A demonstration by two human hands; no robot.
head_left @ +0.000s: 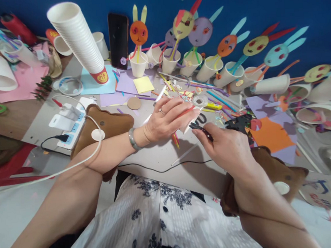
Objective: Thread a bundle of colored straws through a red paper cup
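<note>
My left hand (169, 118), with a ring and a bangle at the wrist, is closed over a white paper cup (193, 121) with some red on it. The cup lies on its side above the table, and much of it is hidden under the fingers. My right hand (226, 144) grips a slim black tool (202, 130), whose tip touches or lies very near the cup's edge; I cannot tell its exact kind. Just behind the cup sit a roll of clear tape (200, 101) and a yellow cutter (213, 106).
A tall stack of paper cups (81, 40) stands back left by a phone (118, 39). Several cups with rabbit-faced paper figures (139, 32) line the blue wall. A power strip (73, 129), a white cable (71, 167), paper scraps, a glue gun (238, 123) and orange paper (272, 134) surround the hands.
</note>
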